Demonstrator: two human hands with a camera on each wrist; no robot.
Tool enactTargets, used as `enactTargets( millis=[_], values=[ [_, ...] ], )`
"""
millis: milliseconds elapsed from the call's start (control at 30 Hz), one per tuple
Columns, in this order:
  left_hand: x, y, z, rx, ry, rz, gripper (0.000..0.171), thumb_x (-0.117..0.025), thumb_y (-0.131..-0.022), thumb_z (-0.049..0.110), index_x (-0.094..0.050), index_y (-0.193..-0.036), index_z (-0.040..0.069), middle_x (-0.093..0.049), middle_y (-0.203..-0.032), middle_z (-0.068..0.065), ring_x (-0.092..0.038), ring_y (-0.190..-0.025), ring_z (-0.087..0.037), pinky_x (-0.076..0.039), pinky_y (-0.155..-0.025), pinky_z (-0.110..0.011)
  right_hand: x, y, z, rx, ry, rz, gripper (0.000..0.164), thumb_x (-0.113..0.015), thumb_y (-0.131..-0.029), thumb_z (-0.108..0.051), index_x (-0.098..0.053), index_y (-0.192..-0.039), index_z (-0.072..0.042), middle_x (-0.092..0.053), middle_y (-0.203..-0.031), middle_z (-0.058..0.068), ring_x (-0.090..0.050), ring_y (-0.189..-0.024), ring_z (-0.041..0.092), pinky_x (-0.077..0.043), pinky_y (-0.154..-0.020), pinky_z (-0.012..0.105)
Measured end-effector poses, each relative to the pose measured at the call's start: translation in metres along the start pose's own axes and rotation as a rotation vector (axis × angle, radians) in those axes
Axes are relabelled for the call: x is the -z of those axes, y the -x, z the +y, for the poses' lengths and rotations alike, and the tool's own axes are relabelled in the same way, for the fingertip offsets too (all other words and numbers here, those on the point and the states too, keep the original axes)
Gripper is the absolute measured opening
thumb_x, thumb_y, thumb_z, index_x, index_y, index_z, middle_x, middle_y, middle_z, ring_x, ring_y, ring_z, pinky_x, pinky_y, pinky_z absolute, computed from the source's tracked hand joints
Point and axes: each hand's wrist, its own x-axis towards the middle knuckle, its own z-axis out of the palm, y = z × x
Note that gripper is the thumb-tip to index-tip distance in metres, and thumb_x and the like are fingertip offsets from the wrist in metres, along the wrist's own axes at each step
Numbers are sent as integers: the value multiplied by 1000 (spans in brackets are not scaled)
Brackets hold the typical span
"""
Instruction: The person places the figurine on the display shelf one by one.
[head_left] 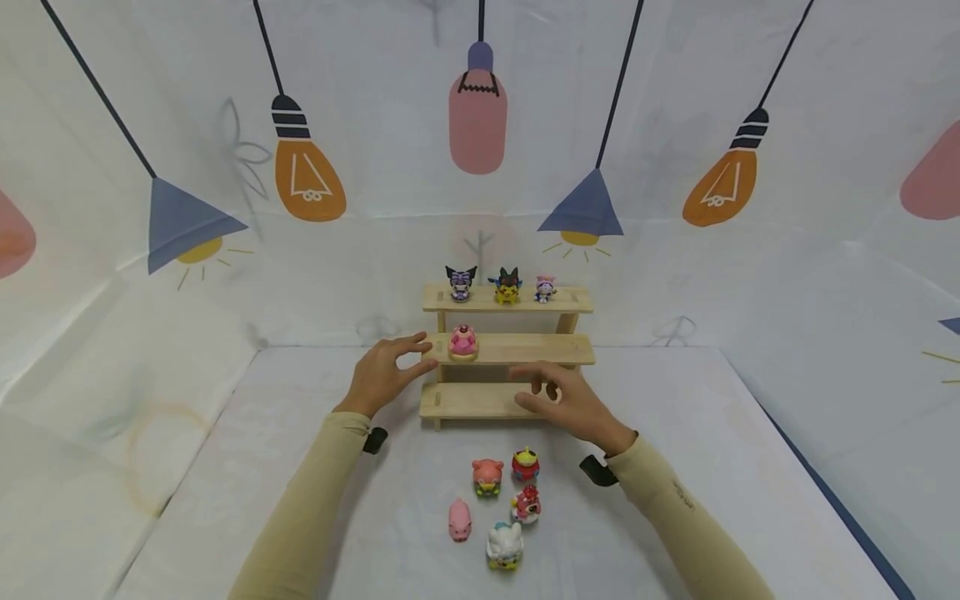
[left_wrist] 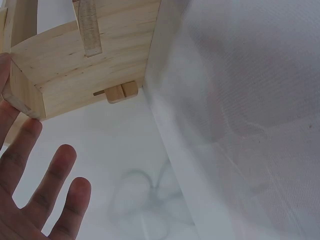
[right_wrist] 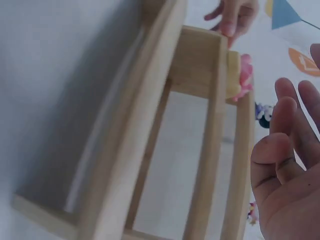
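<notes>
Grip, right hand [head_left: 573, 404]: empty, fingers loosely bent, in front of the wooden shelf [head_left: 525, 348], right side. Left hand [head_left: 382, 371]: thumb and fingers pinching the shelf's middle tier, left end. Apparently done: three toys [head_left: 507, 287] on top, pink toy [head_left: 462, 342] mid-tier. Seemingly remaining: five toys [head_left: 487, 477], surface [head_left: 397, 517] nearside of shelf. Behind shelf: white sheet [head_left: 390, 275], printed lamps [head_left: 311, 179].
</notes>
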Motion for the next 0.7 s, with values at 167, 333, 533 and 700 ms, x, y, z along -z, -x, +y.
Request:
enactTargets(
  millis=[167,333,533,700],
  values=[
    [2,0,1,3,2,-8,44,-77,-89,48,-75,-125,23,-60,-142,9,-61,-123,-31,-50,-98,-54,-3,14,5,17,49,-59,33,-71,-98,-25,-67,-129,-14,-69,-119,5,-55,-85,13,-45,-65,28],
    [2,-1,2,-6,6,1,43,-78,-88,46,-75,-124,22,-61,-141,8,-61,-122,-32,-50,-97,-54,-2,29,13,18,68,-104,33,-71,-98,-27,-68,-128,-14,-70,-118,2,-57,-84,11,-47,-65,27],
    [2,-1,2,-15,9,6,43,-77,-89,46,-75,-124,22,-61,-141,6,-61,-122,-33,-50,-97,-55,-1,49,21,-12,1,-212,38,-73,-96,-25,-66,-132,-16,-69,-119,4,-56,-88,16,-47,-69,33],
    [2,0,1,-8,11,4,44,-77,-88,48,-75,-124,23,-61,-141,7,-61,-122,-31,-50,-97,-54,-3,60,26,-64,-51,-322,46,-75,-94,-27,-62,-137,-15,-66,-130,0,-58,-95,21,-48,-73,37]
  ],
)
